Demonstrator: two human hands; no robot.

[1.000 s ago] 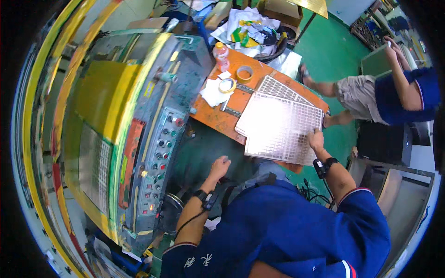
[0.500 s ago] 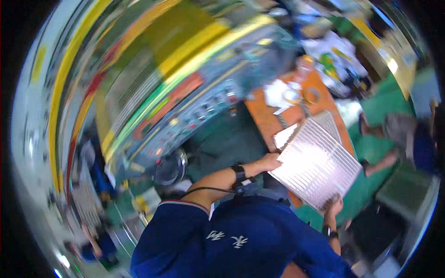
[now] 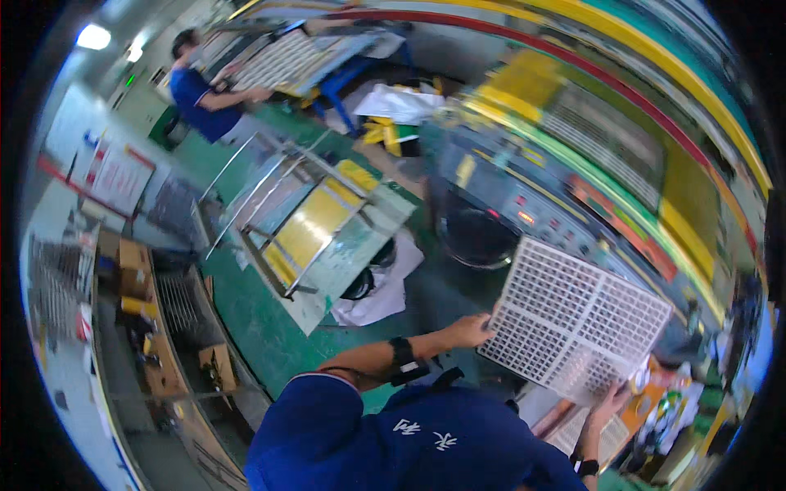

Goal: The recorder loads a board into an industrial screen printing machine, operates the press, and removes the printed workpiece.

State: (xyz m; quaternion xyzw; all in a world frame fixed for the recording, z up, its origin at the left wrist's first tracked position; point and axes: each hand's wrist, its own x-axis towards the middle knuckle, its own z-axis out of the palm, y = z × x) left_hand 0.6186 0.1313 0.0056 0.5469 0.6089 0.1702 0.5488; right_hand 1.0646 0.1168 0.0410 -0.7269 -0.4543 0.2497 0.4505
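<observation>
A flat whitish rectangular sheet, printed with a grid of small dark squares in four blocks, is held up in front of me, tilted. My left hand grips its left edge, fingers closed on it. At the near right edge, my right hand is also closed on the sheet; some of its fingers are hidden underneath. Below the sheet, an orange table partly shows, with a similar pale sheet lying on it next to my right wrist.
Beyond the sheet stands a grey machine with buttons and a yellow-framed screen. A round black bin sits at its corner. Ahead left is a green-topped table with a metal frame. Shelving lines the left. A co-worker stands at a far table.
My view has swung left, so the machine now lies to the right and the orange table to the lower right. Both hands still hold the sheet, now off the orange table and beside the machine.
</observation>
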